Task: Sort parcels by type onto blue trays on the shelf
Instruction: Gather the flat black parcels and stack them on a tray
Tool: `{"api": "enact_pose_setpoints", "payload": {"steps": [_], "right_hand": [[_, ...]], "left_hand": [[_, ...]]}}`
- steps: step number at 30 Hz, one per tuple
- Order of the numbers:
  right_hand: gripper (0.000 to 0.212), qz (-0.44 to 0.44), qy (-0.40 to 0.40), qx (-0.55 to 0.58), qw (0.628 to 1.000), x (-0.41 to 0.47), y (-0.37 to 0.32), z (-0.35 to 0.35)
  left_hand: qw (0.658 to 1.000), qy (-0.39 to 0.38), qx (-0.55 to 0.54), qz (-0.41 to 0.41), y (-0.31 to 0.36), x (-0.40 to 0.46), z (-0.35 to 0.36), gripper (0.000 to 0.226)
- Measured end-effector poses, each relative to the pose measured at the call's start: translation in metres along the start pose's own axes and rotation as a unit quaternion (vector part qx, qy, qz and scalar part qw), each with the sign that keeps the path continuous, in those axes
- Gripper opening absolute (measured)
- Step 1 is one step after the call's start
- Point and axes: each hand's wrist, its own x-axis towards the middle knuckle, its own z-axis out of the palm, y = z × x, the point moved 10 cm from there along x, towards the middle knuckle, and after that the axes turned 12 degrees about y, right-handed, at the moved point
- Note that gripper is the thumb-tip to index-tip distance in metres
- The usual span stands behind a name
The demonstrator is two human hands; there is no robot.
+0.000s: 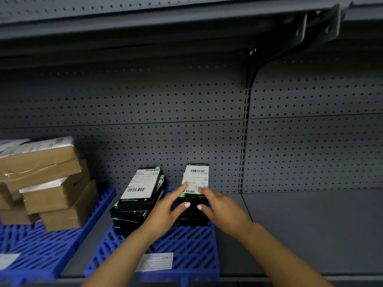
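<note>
Grey pegboard shelf (310, 224): both hands, left (165, 214) and right (223, 212), pinch the right black parcel stack's (193, 214) top box on the middle blue tray (186, 245).

2 bare forearms; pale polished nails on fingers (187, 204).
</note>
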Motion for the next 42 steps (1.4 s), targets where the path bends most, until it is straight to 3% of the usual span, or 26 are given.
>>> {"api": "enact_pose_setpoints", "payload": {"steps": [7,13,18,24,36,42], "right_hand": [[0.053,-0.033,-0.011,-0.052,0.998,-0.002,-0.003,-0.004],[0.051,-0.04,-0.016,-0.051,0.998,0.002,-0.001,-0.006],[0.052,-0.024,-0.025,-0.047,0.998,0.001,0.0,-0.006],[0.068,-0.006,-0.053,-0.045,0.998,-0.013,-0.008,0.0],[0.069,0.021,-0.034,-0.034,0.999,-0.014,-0.003,0.003],[0.07,0.014,-0.049,-0.049,0.997,-0.014,-0.002,0.003]], "left_hand": [[0.994,0.039,0.088,0.061,0.003,0.0,-0.005,0.054],[0.994,-0.006,0.095,0.055,-0.007,0.002,-0.002,0.06],[0.99,0.022,0.126,0.059,-0.003,0.0,-0.005,0.059],[0.992,-0.025,0.116,0.048,-0.005,-0.008,0.001,0.071],[0.992,-0.016,0.114,0.044,-0.008,-0.004,-0.001,0.072],[0.99,-0.04,0.125,0.056,-0.013,-0.006,0.002,0.082]]}}
